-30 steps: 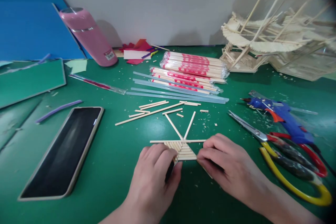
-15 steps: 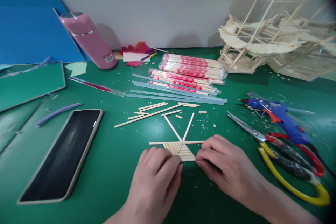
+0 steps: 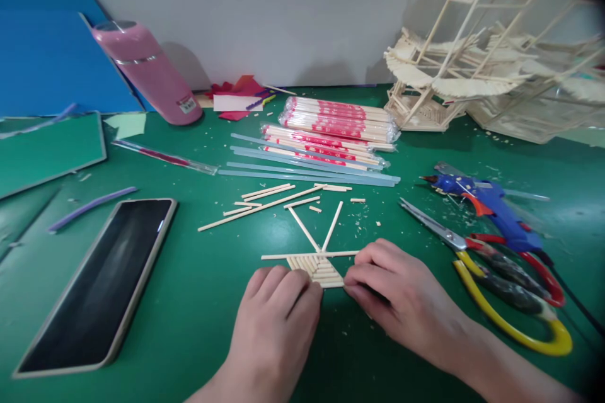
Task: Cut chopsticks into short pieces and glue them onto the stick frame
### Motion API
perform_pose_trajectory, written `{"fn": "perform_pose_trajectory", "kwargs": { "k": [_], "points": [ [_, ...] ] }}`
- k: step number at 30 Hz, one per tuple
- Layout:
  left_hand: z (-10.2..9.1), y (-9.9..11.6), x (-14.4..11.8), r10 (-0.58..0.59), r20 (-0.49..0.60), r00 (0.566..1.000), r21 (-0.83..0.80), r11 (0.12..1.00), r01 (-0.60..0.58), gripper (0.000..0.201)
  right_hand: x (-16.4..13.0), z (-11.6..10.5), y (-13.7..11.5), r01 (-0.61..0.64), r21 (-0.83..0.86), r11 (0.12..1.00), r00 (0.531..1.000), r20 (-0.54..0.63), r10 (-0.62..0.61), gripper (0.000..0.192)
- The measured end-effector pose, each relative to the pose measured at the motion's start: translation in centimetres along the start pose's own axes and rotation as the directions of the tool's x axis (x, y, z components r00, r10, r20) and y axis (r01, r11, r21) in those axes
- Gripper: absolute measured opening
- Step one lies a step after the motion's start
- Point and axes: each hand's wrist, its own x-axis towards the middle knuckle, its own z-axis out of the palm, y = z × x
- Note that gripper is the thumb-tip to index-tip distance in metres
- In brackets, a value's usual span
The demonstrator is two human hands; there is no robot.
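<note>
Wooden sticks glued into a small fan-shaped panel [image 3: 321, 269] lay on the green mat [image 3: 198, 302] at the lower middle of the frame, with a long crossbar stick along its top edge and two thin sticks rising from it in a V. The left hand [image 3: 276, 321] rested with fingers curled over the panel's left corner, fingertips pressed on or against the sticks; whether it actually pinched anything could not be told. The right hand [image 3: 394, 296] sat at the panel's right corner, fingers bent and drawn narrow against the edge, touching it rather than clearly gripping it.

Just above the panel, loose cut sticks [image 3: 265, 201] lay scattered across the middle of the frame. Behind them were clear glue rods [image 3: 307, 167] and wrapped bundles of chopsticks [image 3: 338, 119] with red print. At the right, scissors with yellow and red handles [image 3: 501, 277] lay open on the mat, and a blue glue gun [image 3: 491, 204] lay just above them. A phone [image 3: 99, 283] lay face up with a dark screen at the lower left. A pink bottle [image 3: 146, 72] leaned at the upper left beside a blue board [image 3: 42, 44]. A tall stick-built model [image 3: 477, 63] stood at the upper right.
</note>
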Motion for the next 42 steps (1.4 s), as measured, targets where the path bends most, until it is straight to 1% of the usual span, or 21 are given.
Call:
{"fn": "perform_pose_trajectory", "kwargs": {
  "k": [5, 9, 13, 18, 22, 24, 28, 31, 32, 42],
  "points": [
    [0.14, -0.05, 0.05, 0.011, -0.004, 1.0, 0.03, 0.999, -0.011, 0.023, 0.02, -0.03, -0.03, -0.009, 0.007, 1.0, 1.0, 0.0, 0.009, 0.017],
    [0.2, -0.08, -0.08, 0.013, -0.004, 1.0, 0.023, 1.0, -0.013, 0.024, 0.02, 0.11, -0.08, -0.008, 0.008, 1.0, 1.0, -0.004, 0.008, 0.017],
    [0.23, -0.06, -0.2, 0.04, 0.0, 0.999, 0.025, 0.999, -0.04, 0.026, 0.09, 0.13, -0.14, -0.005, -0.003, 1.0, 1.0, -0.002, 0.005, 0.016],
    [0.05, -0.16, -0.13, 0.072, 0.026, 0.997, 0.123, 0.99, -0.075, 0.026, 0.09, -0.05, -0.31, -0.013, -0.007, 1.0, 1.0, 0.012, 0.013, 0.017],
    [0.02, -0.19, -0.11, 0.074, 0.036, 0.997, 0.154, 0.985, -0.078, 0.026, 0.05, -0.17, -0.41, -0.01, 0.002, 1.0, 1.0, 0.01, 0.01, 0.017],
    [0.08, -0.16, -0.14, 0.072, 0.049, 0.996, 0.152, 0.985, -0.079, 0.025, 0.0, -0.22, -0.42, -0.021, 0.002, 1.0, 1.0, 0.007, 0.021, 0.016],
    [0.23, -0.1, -0.14, 0.07, 0.018, 0.997, 0.143, 0.987, -0.071, 0.027, -0.15, -0.29, -0.45, -0.04, 0.004, 0.999, 0.999, -0.004, 0.04, 0.013],
    [0.26, -0.11, -0.11, 0.062, 0.027, 0.998, 0.132, 0.989, -0.065, 0.027, -0.16, -0.25, -0.47, -0.044, -0.005, 0.999, 0.999, -0.014, 0.044, 0.013],
    [0.26, -0.12, -0.11, 0.061, 0.037, 0.997, 0.125, 0.99, -0.065, 0.027, -0.14, -0.21, -0.46, -0.045, -0.008, 0.999, 0.999, -0.011, 0.045, 0.013],
    [0.23, -0.04, -0.1, 0.028, 0.005, 1.0, 0.03, 0.999, -0.028, 0.03, 0.04, -0.09, -0.59, -0.053, 0.025, 0.998, 0.999, 0.005, 0.053, 0.016]
  ]
}}
